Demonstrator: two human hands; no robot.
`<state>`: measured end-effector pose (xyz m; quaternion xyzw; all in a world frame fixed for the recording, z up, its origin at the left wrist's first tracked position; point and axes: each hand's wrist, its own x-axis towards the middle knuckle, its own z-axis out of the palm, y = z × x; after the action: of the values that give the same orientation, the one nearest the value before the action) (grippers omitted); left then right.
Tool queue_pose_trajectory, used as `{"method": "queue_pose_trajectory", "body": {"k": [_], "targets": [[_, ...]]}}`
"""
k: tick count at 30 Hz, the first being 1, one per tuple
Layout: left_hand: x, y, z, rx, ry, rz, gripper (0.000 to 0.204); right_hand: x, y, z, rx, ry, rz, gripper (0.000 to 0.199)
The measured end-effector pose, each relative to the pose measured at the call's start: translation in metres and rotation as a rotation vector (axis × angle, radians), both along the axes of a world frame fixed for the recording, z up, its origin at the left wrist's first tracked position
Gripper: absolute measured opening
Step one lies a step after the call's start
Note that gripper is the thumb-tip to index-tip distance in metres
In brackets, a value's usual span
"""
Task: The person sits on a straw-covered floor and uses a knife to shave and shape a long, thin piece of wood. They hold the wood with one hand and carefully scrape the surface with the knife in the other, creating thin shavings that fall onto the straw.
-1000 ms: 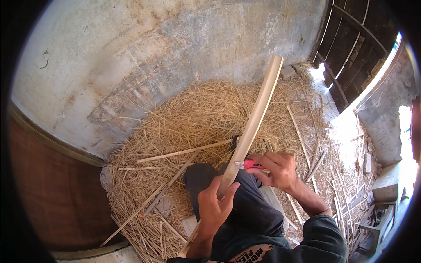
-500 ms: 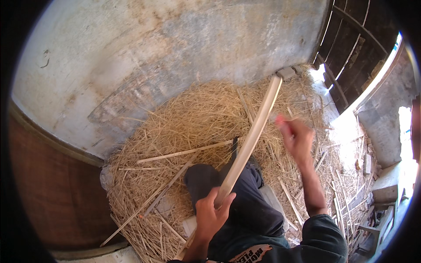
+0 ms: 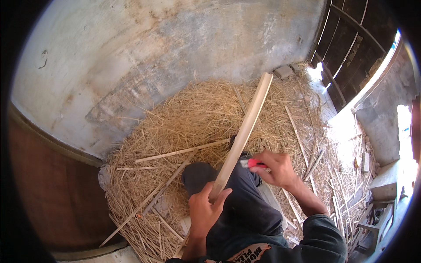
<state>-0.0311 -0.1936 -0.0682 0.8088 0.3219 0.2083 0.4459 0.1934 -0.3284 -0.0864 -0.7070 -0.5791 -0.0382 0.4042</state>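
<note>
- Here's the left hand [image 3: 205, 209], near and just left of centre, fingers curled firmly around the near part of a pale wooden strip [image 3: 244, 129], thumb along its right side.
- Over to the right hand [image 3: 275, 168], nearly closed, pinching a red cutter [image 3: 256, 163] between thumb and fingers.
- The cutter's blade points left and sits just beside the strip (it's blurred, so I can't tell whether they touch).
- And the strip itself! It rises above the lap, leaning far and to the right, its far end raised in front of the straw.
- Under both hands, dark trousers [image 3: 247, 210]; near right, a dark sleeve [image 3: 322, 239] on the right arm.
- All around, a wide bed of straw [image 3: 188, 116], with thin sticks [image 3: 182, 151] lying across it on the left (more lie scattered on the right).
- Far side: a stained wall [image 3: 175, 52], a grey block [image 3: 283, 72] at its foot.
- Left edge, a brown panel [image 3: 52, 188]; far right, dark planks [image 3: 351, 48] with bright gaps.
</note>
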Motion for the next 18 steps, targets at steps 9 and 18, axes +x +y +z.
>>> {"method": "queue_pose_trajectory", "body": {"k": [9,18], "targets": [[0.014,-0.006,0.012,0.044,-0.059,-0.035,0.033,-0.021,0.003,0.011,-0.041,-0.131,0.0,0.029],[0.018,-0.006,0.011,0.041,-0.12,0.002,0.028,-0.021,0.007,0.016,0.009,-0.187,-0.062,0.029]]}}
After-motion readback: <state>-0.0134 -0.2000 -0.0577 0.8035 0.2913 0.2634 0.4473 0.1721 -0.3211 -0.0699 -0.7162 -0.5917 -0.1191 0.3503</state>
